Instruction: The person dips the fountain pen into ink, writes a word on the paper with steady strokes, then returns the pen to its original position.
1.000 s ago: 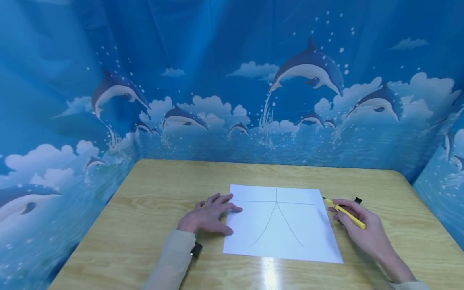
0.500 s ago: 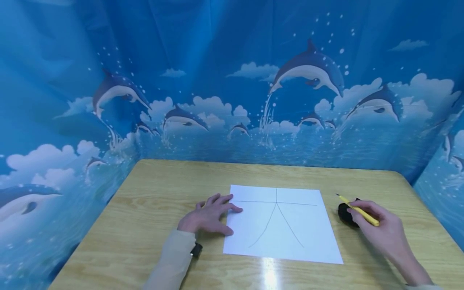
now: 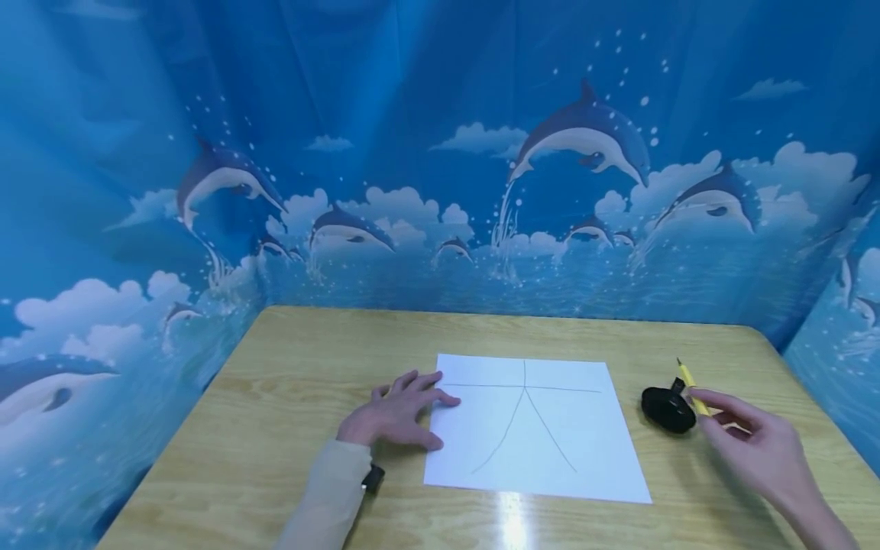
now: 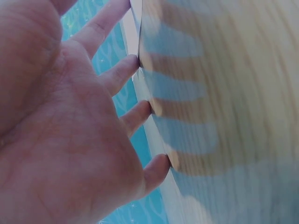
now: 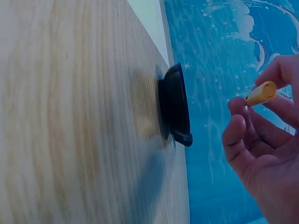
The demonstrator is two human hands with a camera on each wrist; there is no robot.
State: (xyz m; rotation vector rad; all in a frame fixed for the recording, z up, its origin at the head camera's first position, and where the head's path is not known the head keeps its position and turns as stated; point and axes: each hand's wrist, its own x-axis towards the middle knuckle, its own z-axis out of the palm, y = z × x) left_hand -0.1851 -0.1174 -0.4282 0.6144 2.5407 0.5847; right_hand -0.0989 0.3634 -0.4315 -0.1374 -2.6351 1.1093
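My left hand (image 3: pixel 399 412) lies with fingers spread at the left edge of a white sheet of paper (image 3: pixel 467 439). In the left wrist view its fingertips (image 4: pixel 160 169) meet the tabletop. The sheet bears thin drawn lines: a horizontal, a short vertical and two slanting legs. My right hand (image 3: pixel 759 439) pinches a yellow pen (image 3: pixel 687 380) between thumb and fingers, its dark tip pointing away from me. Just left of that hand is a black rounded object (image 3: pixel 668 410) with a short tab. The right wrist view shows the pen's blunt end (image 5: pixel 267 91), apart from the black object (image 5: pixel 174 102).
The wood-grain table (image 3: pixel 323 344) reaches back to a blue curtain (image 3: pixel 412 114) printed with dolphins and clouds, which also runs along both sides. A bright light reflection lies at the table's front. A black band piece (image 3: pixel 373 477) shows at my left wrist.
My right hand has moved right, away from the sheet, with the pen, whose tip now points more steeply away from me. The black object has come into full view. The left hand stays put.
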